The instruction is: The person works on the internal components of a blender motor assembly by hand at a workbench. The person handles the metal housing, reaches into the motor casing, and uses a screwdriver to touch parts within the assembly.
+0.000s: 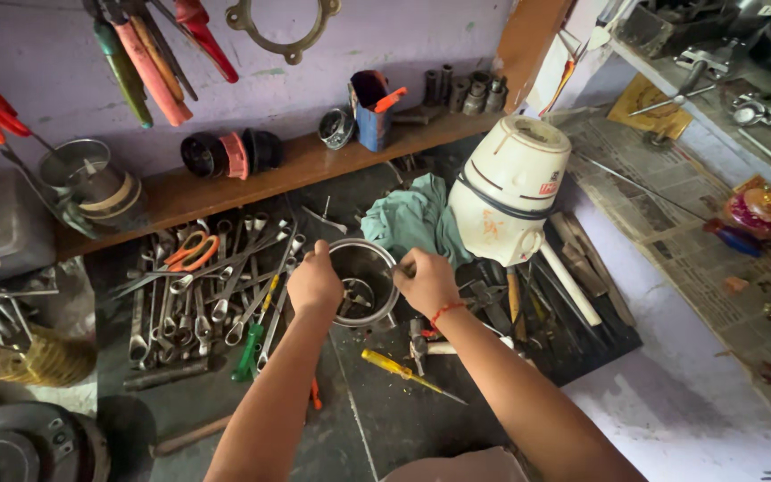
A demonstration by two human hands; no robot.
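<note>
1. The dark work mat (385, 419) fills the middle of the frame from the wooden shelf down to the lower edge, littered with tools.
2. The wooden shelf (314, 161) runs along the purple wall across the upper middle, carrying a blue tin (369, 112), black and orange caps and a row of sockets.
3. A white appliance base (506, 192) lies tilted at upper right of centre, its lower edge on the mat, with a teal cloth (412, 219) bunched just left of it.
4. A spread of spanners (211, 286) covers the left middle of the mat, with orange-handled scissors (191, 252) on top of it.
5. The steel jar (363, 281) stands at the centre of the frame, mouth up, with a blade fitting visible at its bottom.
6. The left hand (314, 286) is closed in a fist on the jar's left rim, gripping it.
7. The right hand (426, 281), red thread at the wrist, is curled at the jar's right rim, fingers pinching a small metal part; I cannot tell what kind.
8. A yellow-handled screwdriver (399, 370) lies on the mat just below the hands, near the right forearm.
</note>
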